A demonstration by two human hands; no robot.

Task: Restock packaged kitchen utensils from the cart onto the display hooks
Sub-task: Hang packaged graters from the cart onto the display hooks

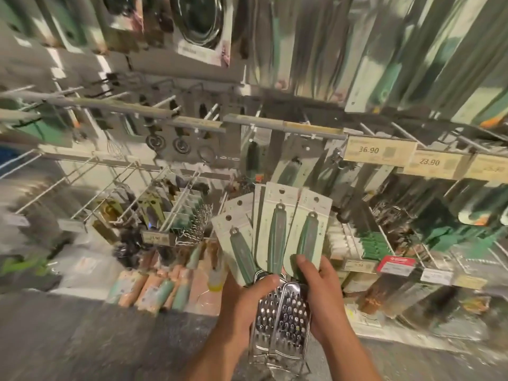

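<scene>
fanning graters (277,270) between both hands (283,301)

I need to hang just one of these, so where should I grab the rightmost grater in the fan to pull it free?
Probably pinch the rightmost grater by its card's bare top right corner, coming from the right. That edge sticks out clear of the neighbouring cards, while the left hand and right hand grip the bunched metal blades and lower handles. Keep off the hang hole.

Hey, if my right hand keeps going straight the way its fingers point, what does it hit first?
Your right hand points up and left across the graters it already holds, so its fingertips would probably first press on the green handles. Beyond them depth is unclear.
</scene>
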